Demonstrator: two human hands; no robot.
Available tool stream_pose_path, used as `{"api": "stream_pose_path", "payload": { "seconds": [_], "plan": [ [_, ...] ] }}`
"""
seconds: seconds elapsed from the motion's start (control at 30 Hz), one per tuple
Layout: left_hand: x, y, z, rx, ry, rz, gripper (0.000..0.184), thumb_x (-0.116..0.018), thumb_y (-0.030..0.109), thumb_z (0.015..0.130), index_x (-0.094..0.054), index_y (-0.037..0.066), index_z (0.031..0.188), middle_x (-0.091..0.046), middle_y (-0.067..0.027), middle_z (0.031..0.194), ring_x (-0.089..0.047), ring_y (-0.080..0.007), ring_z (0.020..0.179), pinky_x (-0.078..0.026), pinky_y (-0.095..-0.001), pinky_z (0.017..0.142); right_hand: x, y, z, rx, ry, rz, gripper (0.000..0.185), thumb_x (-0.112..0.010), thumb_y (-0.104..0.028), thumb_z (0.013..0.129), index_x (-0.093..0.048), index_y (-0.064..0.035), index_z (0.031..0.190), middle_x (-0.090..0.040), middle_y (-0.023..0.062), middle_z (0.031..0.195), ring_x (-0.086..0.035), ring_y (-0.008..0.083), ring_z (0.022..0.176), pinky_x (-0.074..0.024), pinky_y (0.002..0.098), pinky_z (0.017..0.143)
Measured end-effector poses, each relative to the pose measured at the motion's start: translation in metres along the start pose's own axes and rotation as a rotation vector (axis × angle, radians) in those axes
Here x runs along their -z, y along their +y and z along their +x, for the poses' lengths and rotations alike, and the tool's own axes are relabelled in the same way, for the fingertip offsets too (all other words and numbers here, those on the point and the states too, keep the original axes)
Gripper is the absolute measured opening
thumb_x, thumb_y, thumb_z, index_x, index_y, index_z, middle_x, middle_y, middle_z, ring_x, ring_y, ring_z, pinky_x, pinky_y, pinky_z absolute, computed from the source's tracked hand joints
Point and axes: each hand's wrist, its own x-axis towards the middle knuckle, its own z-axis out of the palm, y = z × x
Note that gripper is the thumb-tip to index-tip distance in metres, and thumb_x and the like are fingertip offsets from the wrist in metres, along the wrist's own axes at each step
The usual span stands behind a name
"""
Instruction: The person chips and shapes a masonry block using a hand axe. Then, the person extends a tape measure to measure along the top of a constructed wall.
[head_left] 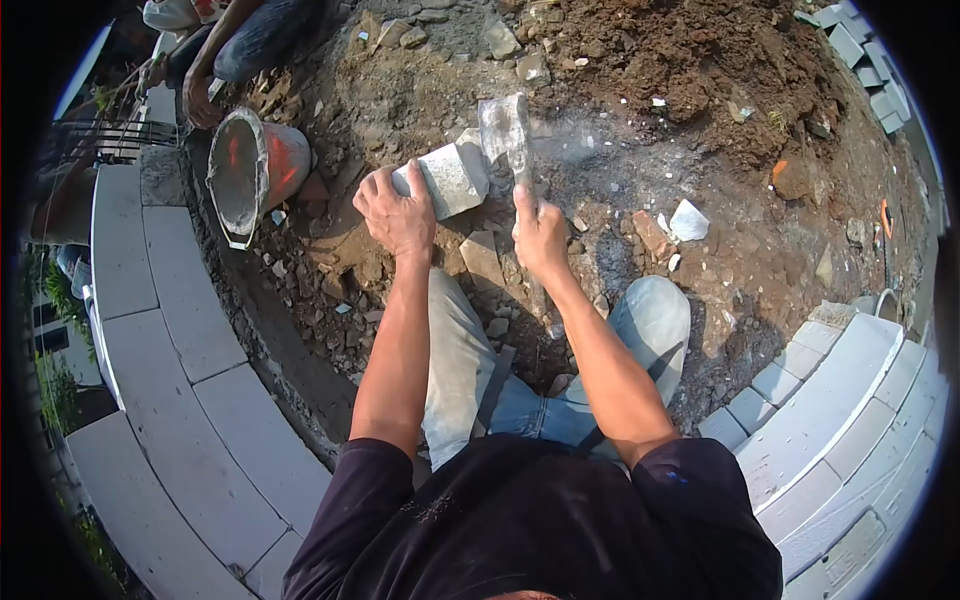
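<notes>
My left hand [398, 213] is closed on the left end of a pale grey block [447, 183], holding it tilted just above or on the rubble. My right hand [541, 238] grips the handle of a hatchet-like tool [505, 135] with a broad, dusty metal head. The head lies just right of the block's far corner; whether they touch, I cannot tell. Below the block, a flat broken stone piece [483, 259] rests on the dirt between my knees.
A mortar-smeared bucket [258, 170] stands at left, near another person's hand [201, 100]. Low walls of pale blocks curve along the left [180, 350] and right [830, 410]. Loose brown soil [720, 85] is heaped at the back. A white chunk [688, 221] lies right.
</notes>
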Motion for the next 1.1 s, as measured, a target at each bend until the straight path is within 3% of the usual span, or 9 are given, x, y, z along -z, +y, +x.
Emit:
{"api": "stream_pose_path", "payload": {
  "seconds": [0.13, 0.2, 0.3, 0.5, 0.63, 0.73, 0.93, 1.0, 1.1],
  "plan": [
    [0.004, 0.004, -0.001, 0.032, -0.026, 0.0, 0.037, -0.061, 0.047, 0.092, -0.067, 0.013, 0.104, -0.06, -0.0076, 0.112, -0.05, -0.032, 0.116, -0.046, -0.0468, 0.093, 0.032, -0.026, -0.067, 0.052, 0.067, 0.53, 0.052, -0.047, -0.052, 0.102, -0.048, -0.0064, 0.076, -0.043, -0.0026, 0.058, -0.041, 0.0048, 0.049, -0.0312, 0.0224, 0.042],
    [0.001, 0.002, 0.001, 0.032, -0.039, 0.008, 0.037, -0.061, 0.048, 0.092, -0.067, 0.013, 0.104, -0.06, -0.0077, 0.113, -0.049, -0.032, 0.117, -0.046, -0.0471, 0.093, 0.008, 0.013, -0.054, 0.199, 0.143, 0.117, 0.059, -0.052, -0.052, 0.1, -0.056, 0.004, 0.082, -0.051, 0.0122, 0.058, -0.054, 0.0222, 0.055, -0.0441, 0.0415, 0.053],
    [0.005, -0.001, -0.001, 0.016, -0.025, -0.009, 0.038, -0.06, 0.049, 0.092, -0.067, 0.013, 0.104, -0.06, -0.0078, 0.113, -0.049, -0.032, 0.117, -0.046, -0.0473, 0.093, 0.01, 0.054, -0.011, 0.035, -0.007, -0.254, 0.06, -0.048, -0.052, 0.102, -0.051, -0.0035, 0.066, -0.054, 0.0075, 0.059, -0.049, 0.0133, 0.047, -0.0396, 0.0351, 0.048],
    [-0.001, -0.001, -0.003, 0.019, 0.003, -0.008, 0.037, -0.064, 0.046, 0.09, -0.067, 0.012, 0.103, -0.061, -0.011, 0.112, -0.05, -0.0351, 0.115, -0.046, -0.0484, 0.092, 0.017, -0.009, -0.068, 0.225, 0.146, 0.601, 0.054, -0.052, -0.056, 0.098, -0.054, -0.004, 0.082, -0.047, -0.0005, 0.058, -0.048, 0.0073, 0.051, -0.0374, 0.0285, 0.047],
    [0.001, -0.004, -0.005, 0.032, -0.029, -0.006, 0.041, -0.059, 0.052, 0.092, -0.067, 0.015, 0.107, -0.059, -0.008, 0.118, -0.048, -0.0325, 0.119, -0.045, -0.0489, 0.094, 0.014, 0.028, -0.019, 0.012, -0.039, -0.275, 0.074, -0.048, -0.061, 0.097, -0.059, 0.0107, 0.08, -0.057, 0.0257, 0.063, -0.055, 0.0382, 0.057, -0.0457, 0.0485, 0.06],
    [0.002, 0.001, -0.005, 0.05, -0.035, 0.002, 0.041, -0.06, 0.052, 0.092, -0.067, 0.014, 0.107, -0.059, -0.0082, 0.117, -0.048, -0.0327, 0.119, -0.046, -0.0485, 0.094, 0.029, -0.008, -0.034, 0.005, 0.002, 0.279, 0.055, -0.051, -0.049, 0.101, -0.054, -0.0023, 0.074, -0.047, 0.0029, 0.054, -0.051, 0.0157, 0.049, -0.0411, 0.0369, 0.05],
    [0.011, -0.004, -0.007, 0.009, -0.019, -0.021, 0.04, -0.062, 0.049, 0.091, -0.066, 0.011, 0.104, -0.059, -0.0094, 0.116, -0.047, -0.0332, 0.12, -0.047, -0.0479, 0.093, -0.007, 0.016, -0.002, 0.24, 0.066, -0.422, 0.056, -0.051, -0.048, 0.102, -0.057, 0.0033, 0.081, -0.046, 0.0027, 0.054, -0.051, 0.016, 0.049, -0.0424, 0.0375, 0.051],
    [0.005, 0.002, -0.005, 0.04, -0.045, -0.013, 0.04, -0.062, 0.049, 0.091, -0.066, 0.011, 0.105, -0.059, -0.0097, 0.116, -0.047, -0.0334, 0.12, -0.047, -0.0477, 0.093, 0.011, 0.009, -0.004, 0.113, 0.039, -0.27, 0.062, -0.046, -0.054, 0.1, -0.063, 0.0056, 0.094, -0.059, 0.022, 0.062, -0.059, 0.0402, 0.059, -0.0467, 0.0457, 0.058],
    [0.001, 0.005, -0.002, 0.055, -0.021, -0.036, 0.041, -0.062, 0.05, 0.091, -0.066, 0.011, 0.106, -0.059, -0.0101, 0.117, -0.047, -0.034, 0.12, -0.047, -0.048, 0.094, 0.012, 0.007, -0.032, 0.165, 0.091, 0.132, 0.062, -0.048, -0.056, 0.099, -0.065, 0.0033, 0.095, -0.058, 0.0106, 0.06, -0.061, 0.0212, 0.06, -0.0462, 0.0409, 0.057]
  ]
}}
